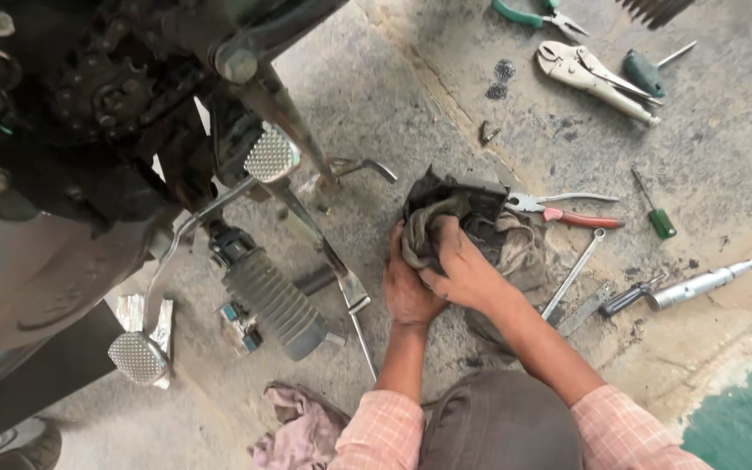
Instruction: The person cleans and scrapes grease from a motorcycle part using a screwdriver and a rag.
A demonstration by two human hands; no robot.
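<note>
A black, greasy cover part (454, 196) rests on the concrete floor, partly wrapped in a dirty grey rag (515, 252). My left hand (406, 283) grips the part's near left side from below. My right hand (461, 265) presses a bunch of the rag against the part's top. Both hands are smeared with grease. Much of the part is hidden under the rag and my fingers.
A motorcycle's underside with footrest (273, 300), brake pedal (137, 357) and gear lever (271, 155) fills the left. Red-handled pliers (567, 213), a spanner (572, 274), locking pliers (589, 78), screwdrivers (654, 209) and a metal tool (702, 283) lie right. A pink cloth (302, 431) lies near.
</note>
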